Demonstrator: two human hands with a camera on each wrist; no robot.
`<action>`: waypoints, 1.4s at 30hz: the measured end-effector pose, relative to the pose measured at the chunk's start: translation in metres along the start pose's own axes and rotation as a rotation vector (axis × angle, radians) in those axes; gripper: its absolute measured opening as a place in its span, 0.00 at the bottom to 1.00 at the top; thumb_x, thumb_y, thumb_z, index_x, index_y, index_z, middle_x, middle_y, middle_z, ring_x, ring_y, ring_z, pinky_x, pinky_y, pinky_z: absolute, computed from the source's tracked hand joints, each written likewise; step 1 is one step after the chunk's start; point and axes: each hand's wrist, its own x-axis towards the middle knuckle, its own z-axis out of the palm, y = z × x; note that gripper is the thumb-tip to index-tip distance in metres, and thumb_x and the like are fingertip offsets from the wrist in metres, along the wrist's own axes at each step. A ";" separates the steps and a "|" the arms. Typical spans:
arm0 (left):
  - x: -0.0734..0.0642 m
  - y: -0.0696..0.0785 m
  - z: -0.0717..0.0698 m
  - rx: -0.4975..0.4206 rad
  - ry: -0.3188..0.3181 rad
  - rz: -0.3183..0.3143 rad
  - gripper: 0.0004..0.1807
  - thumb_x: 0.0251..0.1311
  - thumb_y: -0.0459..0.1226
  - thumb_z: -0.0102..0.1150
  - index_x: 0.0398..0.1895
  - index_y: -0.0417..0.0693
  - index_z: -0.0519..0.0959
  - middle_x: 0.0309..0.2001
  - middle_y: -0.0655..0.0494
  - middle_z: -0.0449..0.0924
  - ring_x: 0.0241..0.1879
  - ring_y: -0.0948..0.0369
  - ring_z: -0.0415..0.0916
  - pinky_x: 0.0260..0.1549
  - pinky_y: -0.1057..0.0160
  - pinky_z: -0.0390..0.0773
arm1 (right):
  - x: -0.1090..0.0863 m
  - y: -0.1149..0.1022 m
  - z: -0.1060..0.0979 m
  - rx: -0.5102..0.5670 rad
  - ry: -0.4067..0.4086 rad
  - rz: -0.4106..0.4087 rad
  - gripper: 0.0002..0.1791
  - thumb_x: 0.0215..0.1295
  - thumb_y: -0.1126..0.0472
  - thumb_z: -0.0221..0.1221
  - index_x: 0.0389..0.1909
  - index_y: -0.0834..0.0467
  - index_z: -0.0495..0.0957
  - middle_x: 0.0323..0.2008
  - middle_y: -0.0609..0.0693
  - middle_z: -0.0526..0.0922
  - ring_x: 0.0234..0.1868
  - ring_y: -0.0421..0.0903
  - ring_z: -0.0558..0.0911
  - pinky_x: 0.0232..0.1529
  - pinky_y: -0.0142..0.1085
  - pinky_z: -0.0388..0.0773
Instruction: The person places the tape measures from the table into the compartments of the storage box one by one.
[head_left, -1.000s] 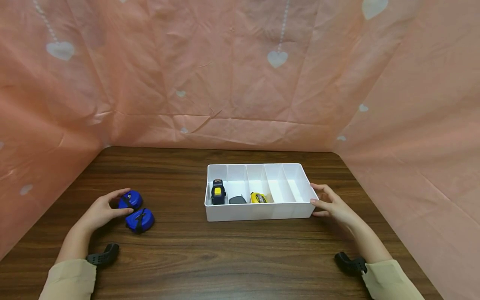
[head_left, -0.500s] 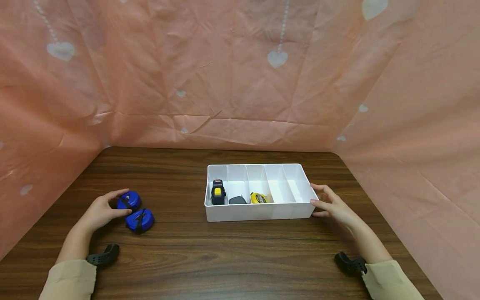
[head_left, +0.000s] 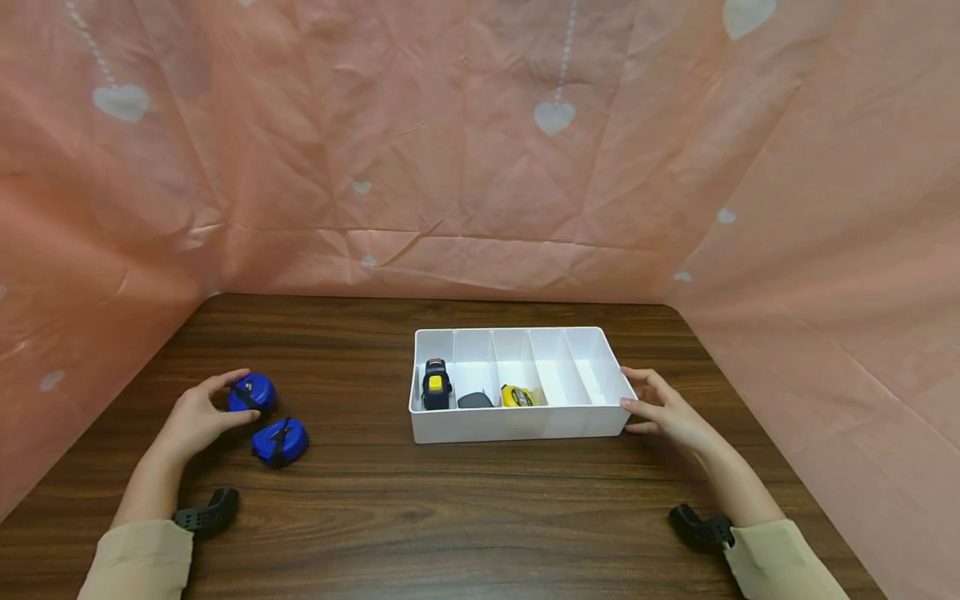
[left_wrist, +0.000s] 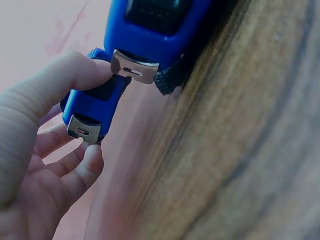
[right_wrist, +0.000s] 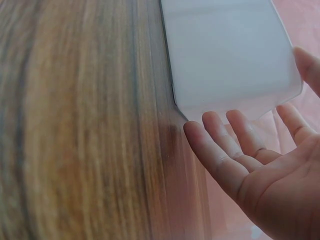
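The white divided box [head_left: 517,423] stands on the tabletop [head_left: 450,517], five compartments across; the leftmost holds a black tape measure [head_left: 437,387], the second a grey item [head_left: 475,401], the third a yellow tape measure [head_left: 517,396]; thumb and fingers of the left hand [head_left: 193,422] grasp the farther blue tape measure [head_left: 252,392], just beside the nearer blue tape measure [head_left: 280,442]; the right hand [head_left: 667,414] has its fingers spread and unclenched, touching the box's right end.

On the table [head_left: 480,517], with the curtain [head_left: 465,150] behind it, the tray [head_left: 517,426] holds, in successive compartments from its left end, a tape measure [head_left: 436,387], a partly hidden item [head_left: 475,401] and a second tape measure [head_left: 517,396], while two more tape measures [head_left: 280,442] lie well to its left.
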 end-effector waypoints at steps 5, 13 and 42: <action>0.001 0.002 -0.001 -0.003 0.001 -0.012 0.42 0.51 0.45 0.72 0.66 0.36 0.67 0.53 0.29 0.72 0.48 0.39 0.70 0.38 0.47 0.72 | 0.000 0.000 0.000 0.000 -0.002 -0.002 0.34 0.69 0.62 0.56 0.69 0.66 0.51 0.55 0.71 0.64 0.46 0.47 0.77 0.44 0.53 0.78; 0.001 0.012 -0.003 0.006 0.008 -0.012 0.42 0.50 0.45 0.73 0.66 0.36 0.67 0.52 0.30 0.72 0.48 0.40 0.70 0.37 0.46 0.72 | 0.000 0.000 0.000 0.002 -0.005 -0.010 0.33 0.69 0.63 0.56 0.69 0.67 0.52 0.53 0.70 0.65 0.45 0.45 0.77 0.43 0.52 0.78; 0.012 0.055 -0.007 -0.001 0.032 0.082 0.39 0.48 0.42 0.74 0.64 0.38 0.70 0.47 0.38 0.75 0.43 0.47 0.70 0.29 0.56 0.72 | 0.000 0.000 0.000 0.003 -0.005 -0.007 0.34 0.69 0.62 0.56 0.69 0.67 0.51 0.52 0.72 0.65 0.44 0.45 0.78 0.43 0.51 0.78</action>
